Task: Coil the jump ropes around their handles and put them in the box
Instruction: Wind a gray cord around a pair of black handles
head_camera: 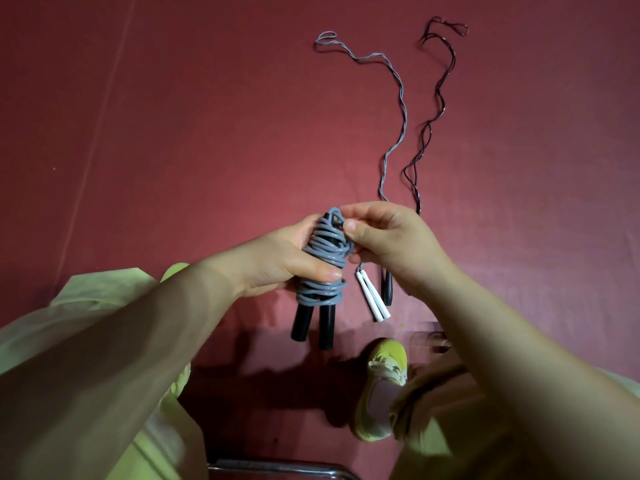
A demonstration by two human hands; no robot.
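A grey jump rope (323, 258) is coiled around its two black handles (313, 323), held above the red floor. My left hand (287, 261) grips the coil from the left, thumb across the wraps. My right hand (384, 240) pinches the rope's end loop at the top of the coil. Two more ropes lie stretched out on the floor: a grey one (394, 143) with white handles (372, 297), and a dark red one (431, 126) with a black handle (387, 289) partly hidden by my right wrist. No box is in view.
The red floor (207, 133) spreads out ahead and to the left. My yellow shoe (381, 386) stands below the handles, with light green trouser legs at both lower corners. A metal bar (277, 467) runs along the bottom edge.
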